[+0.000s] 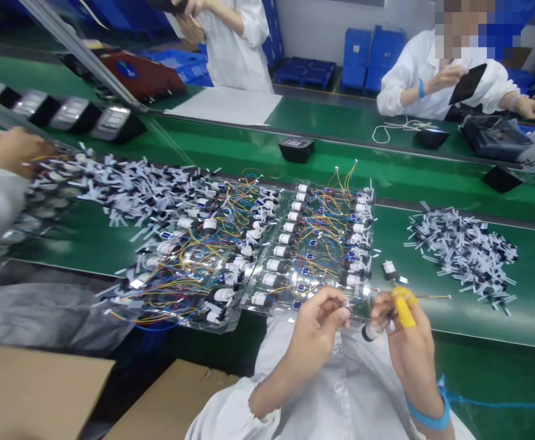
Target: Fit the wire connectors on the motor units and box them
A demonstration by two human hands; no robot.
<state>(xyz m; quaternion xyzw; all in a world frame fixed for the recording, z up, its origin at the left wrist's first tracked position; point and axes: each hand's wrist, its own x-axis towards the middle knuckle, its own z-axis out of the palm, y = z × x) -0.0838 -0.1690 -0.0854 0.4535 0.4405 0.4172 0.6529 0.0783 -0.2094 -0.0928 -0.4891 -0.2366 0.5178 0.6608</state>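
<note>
Coat (341,397): white, on the wearer, at the bottom of the view; both forearms reach forward from it.
Left hand (320,321): over the near edge of the right tray (361,304), thumb and forefinger brought together; whether anything sits between them I cannot tell.
Right hand (409,333): just beside the tray's near right corner, fingers curled and blurred; I cannot tell whether they grip anything. Yellow covers (403,307) sheathe some fingers, and a blue strap (430,420) rings the wrist.
Loose cylinder (372,332): white with a black end, just below the right fingertips, at the tray's near corner.
Second cylinder (389,270): on the green bench (501,330), just beyond the right hand.
Lead (432,297): thin, running rightward from behind that hand.
Right tray: clear plastic, white-and-black cylinders in two columns, coloured wires between.
Left tray (224,327): beside it, more cylinders under tangled wires.
Right heap (462,250): black-and-white strips on the bench.
Left heap (143,186): similar strips, beyond the left tray.
Neighbour's hand (15,150): at far left, near that heap.
Black box (296,150): past the trays.
Person opposite (414,85): white-sleeved, holding a dark panel (468,84).
Cardboard (38,391): lower left.
</note>
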